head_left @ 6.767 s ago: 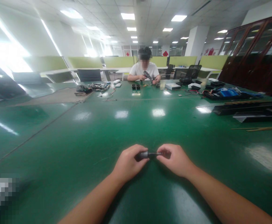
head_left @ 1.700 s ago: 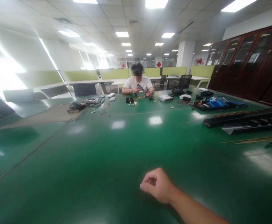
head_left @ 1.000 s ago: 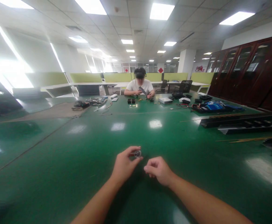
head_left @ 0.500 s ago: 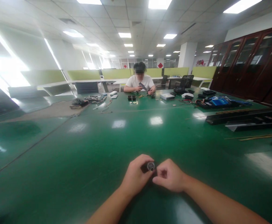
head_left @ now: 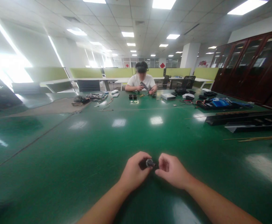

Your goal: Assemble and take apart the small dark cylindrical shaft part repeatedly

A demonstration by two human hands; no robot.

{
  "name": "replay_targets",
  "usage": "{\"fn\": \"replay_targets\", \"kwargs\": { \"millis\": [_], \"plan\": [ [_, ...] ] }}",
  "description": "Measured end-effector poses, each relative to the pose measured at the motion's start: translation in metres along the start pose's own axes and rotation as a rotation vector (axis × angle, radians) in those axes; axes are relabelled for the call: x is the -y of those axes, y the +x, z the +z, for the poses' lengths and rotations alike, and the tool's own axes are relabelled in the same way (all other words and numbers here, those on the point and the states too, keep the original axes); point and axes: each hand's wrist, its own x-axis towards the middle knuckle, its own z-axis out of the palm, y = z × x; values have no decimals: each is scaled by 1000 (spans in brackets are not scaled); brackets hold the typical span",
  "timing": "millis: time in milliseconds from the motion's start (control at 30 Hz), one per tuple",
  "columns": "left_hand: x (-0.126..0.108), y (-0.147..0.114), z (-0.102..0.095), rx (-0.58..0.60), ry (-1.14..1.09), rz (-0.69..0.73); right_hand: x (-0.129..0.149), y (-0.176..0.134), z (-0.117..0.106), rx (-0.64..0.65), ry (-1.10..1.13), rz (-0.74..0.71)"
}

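One small dark cylinder (head_left: 149, 163) with a greyish ringed end and a narrow dark tip is held just above the near middle of the table, clamped between the thumb and fingers of the left hand (head_left: 136, 171). Its tip points toward the right hand (head_left: 172, 171), whose curled fingers and thumb stand slightly apart just beside it; whether they touch the tip, I cannot tell. Both forearms are bare. The surface is one broad, glossy green tabletop (head_left: 80, 146), crossed by a seam at left and mirroring the ceiling lights. At right lie two long black channels (head_left: 250, 119), with thin yellowish rods (head_left: 255, 138) nearer. Along the far side are one white box (head_left: 168, 96), a pair of small black blocks (head_left: 133, 97), two small white items (head_left: 114, 93) and one blue bundle (head_left: 221, 102) on a dark tray. One co-worker (head_left: 141, 81) in a white shirt sits there with a dark tool (head_left: 144, 85) in hand. Behind are lime-green partitions (head_left: 118, 72), three dark chairs (head_left: 188, 81), two red diamond signs (head_left: 162, 65), one white pillar (head_left: 190, 55) and dark-red glass-fronted cabinets (head_left: 250, 68).
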Motion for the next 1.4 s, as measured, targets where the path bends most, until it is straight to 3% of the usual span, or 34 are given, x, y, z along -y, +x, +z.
{"fn": "replay_targets", "kwargs": {
  "millis": [333,500,667,1100,1400],
  "plan": [
    [-4,0,-2,34,33,39,-2,-3,6,-19,128,100],
    [-3,-1,-2,68,24,7,-2,-4,1,-41,-27,-9],
    [0,-1,1,5,31,-45,-3,-7,1,-37,-48,-32],
    [-5,-1,1,80,-23,104,3,-7,-1,-59,-35,-115],
    [-3,-1,2,79,-22,115,1,-8,-2,-52,-30,-104]
  ]
}}
